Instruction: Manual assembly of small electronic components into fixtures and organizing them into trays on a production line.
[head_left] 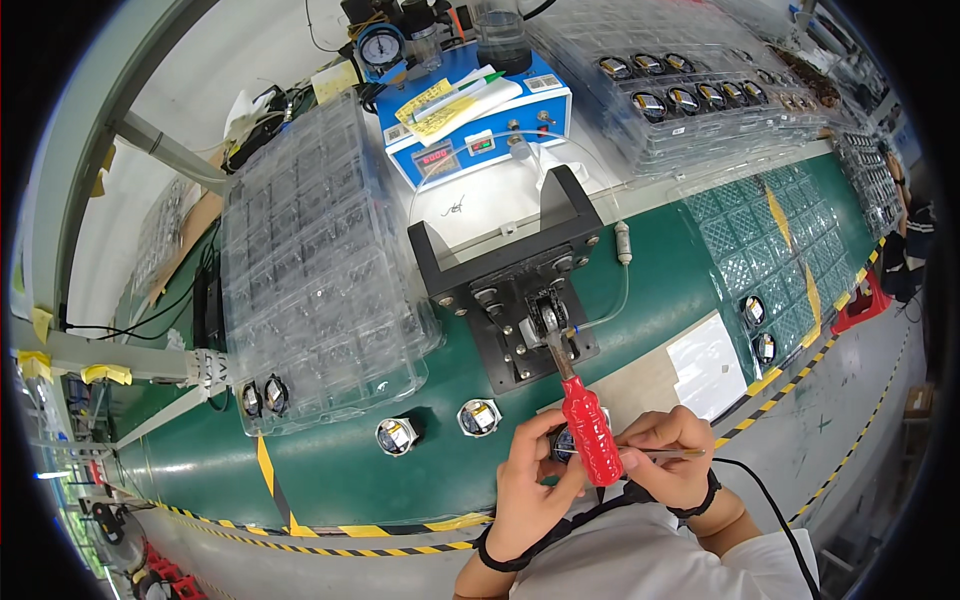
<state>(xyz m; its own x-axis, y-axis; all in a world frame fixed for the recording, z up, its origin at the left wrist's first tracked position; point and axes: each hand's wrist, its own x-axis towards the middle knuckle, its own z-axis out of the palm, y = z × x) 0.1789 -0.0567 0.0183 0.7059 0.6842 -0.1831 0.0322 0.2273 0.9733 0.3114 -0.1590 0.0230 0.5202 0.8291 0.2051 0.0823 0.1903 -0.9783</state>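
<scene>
Near the table's front edge, my left hand (532, 482) grips a small round black unit (563, 444) by its side. A red clamp handle (592, 432) stands in front of part of that unit. My right hand (677, 462) is closed around metal tweezers (684, 453), whose tips point left toward the unit; the handle hides where they end. The handle belongs to a toggle clamp on a black metal fixture (510, 262). Left of my hands, two round units with pale and gold insides sit in white holders, a nearer one (396, 436) and another one (479, 417).
Stacked clear plastic trays (310, 260) fill the left side. A blue control box (480, 120) stands behind the fixture, joined by a thin clear tube (627, 285). More trays with round units (690, 110) lie at the back right. A clear tray (770, 235) and white sheet (706, 365) lie right.
</scene>
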